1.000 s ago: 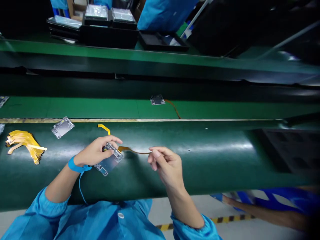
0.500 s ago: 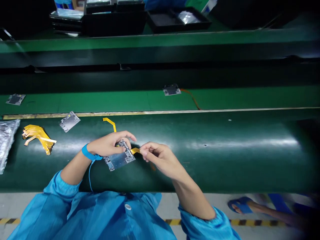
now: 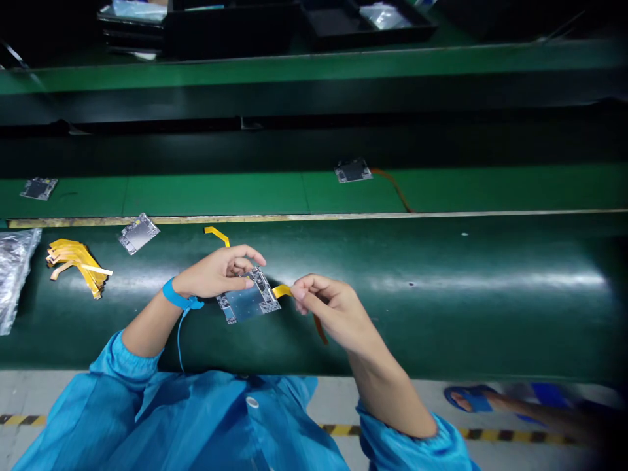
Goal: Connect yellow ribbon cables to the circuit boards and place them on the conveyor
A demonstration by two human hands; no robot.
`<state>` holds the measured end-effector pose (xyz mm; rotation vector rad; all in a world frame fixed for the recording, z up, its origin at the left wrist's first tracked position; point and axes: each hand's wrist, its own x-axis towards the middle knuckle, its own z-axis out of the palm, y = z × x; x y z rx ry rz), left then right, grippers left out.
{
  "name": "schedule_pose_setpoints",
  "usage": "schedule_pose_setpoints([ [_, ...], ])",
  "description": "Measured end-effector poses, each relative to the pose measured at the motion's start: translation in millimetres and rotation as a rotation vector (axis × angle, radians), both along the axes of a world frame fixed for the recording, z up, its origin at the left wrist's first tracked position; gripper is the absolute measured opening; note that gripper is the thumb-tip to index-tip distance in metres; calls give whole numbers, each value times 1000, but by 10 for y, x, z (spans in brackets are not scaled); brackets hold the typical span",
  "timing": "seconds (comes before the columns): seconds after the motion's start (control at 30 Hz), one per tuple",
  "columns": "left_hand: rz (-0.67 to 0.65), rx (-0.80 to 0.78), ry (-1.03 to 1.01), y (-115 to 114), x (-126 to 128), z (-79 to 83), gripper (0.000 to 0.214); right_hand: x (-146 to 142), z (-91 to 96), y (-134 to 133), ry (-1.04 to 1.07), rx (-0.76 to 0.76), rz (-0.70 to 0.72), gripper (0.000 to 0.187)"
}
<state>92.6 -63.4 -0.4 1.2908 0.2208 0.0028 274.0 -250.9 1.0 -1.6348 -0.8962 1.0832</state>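
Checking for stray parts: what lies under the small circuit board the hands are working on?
Only the dark green bench mat shows around the circuit board. The left hand covers its far edge, and the board hides whatever lies directly beneath.

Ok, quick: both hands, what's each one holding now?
Left hand: closed on the circuit board.
Right hand: pinching the yellow flex cable at the board's edge.

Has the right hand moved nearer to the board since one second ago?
Yes. The right hand came left toward the circuit board and now pinches the yellow cable beside it.
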Motion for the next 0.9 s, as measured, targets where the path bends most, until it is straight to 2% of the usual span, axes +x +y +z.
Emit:
schedule_pose_setpoints([
  [0.17,32,-3,19,2,1,-19,35,25,-74,1,-49,14,-2,41],
  [0.3,83,68,24,-34,10,-41,35,-20,-85,8,-378,233,-212,23],
  [0.33,113,92,27,-58,24,-50,35,-49,-75,11,-452,279,-213,21],
  [0.4,169,127,40,-123,77,-72,35,-110,-63,15,-505,284,-114,20],
  [0.47,197,150,52,-199,154,-98,36,-134,-79,14,-436,217,-29,21],
  [0.53,232,177,60,-258,229,-121,40,-60,-133,-2,-312,150,-38,28],
  [0.63,341,232,65,-268,262,-134,50,313,-255,-70,-167,69,-165,47],
  [0.77,503,291,113,-149,109,-145,46,1184,-321,-305,-136,-90,-469,78],
  [0.83,564,307,168,-79,9,-173,46,1643,-254,-494,-192,-172,-628,78],
  [0.9,577,305,211,-39,-71,-205,49,2052,-129,-703,-264,-223,-751,61],
])
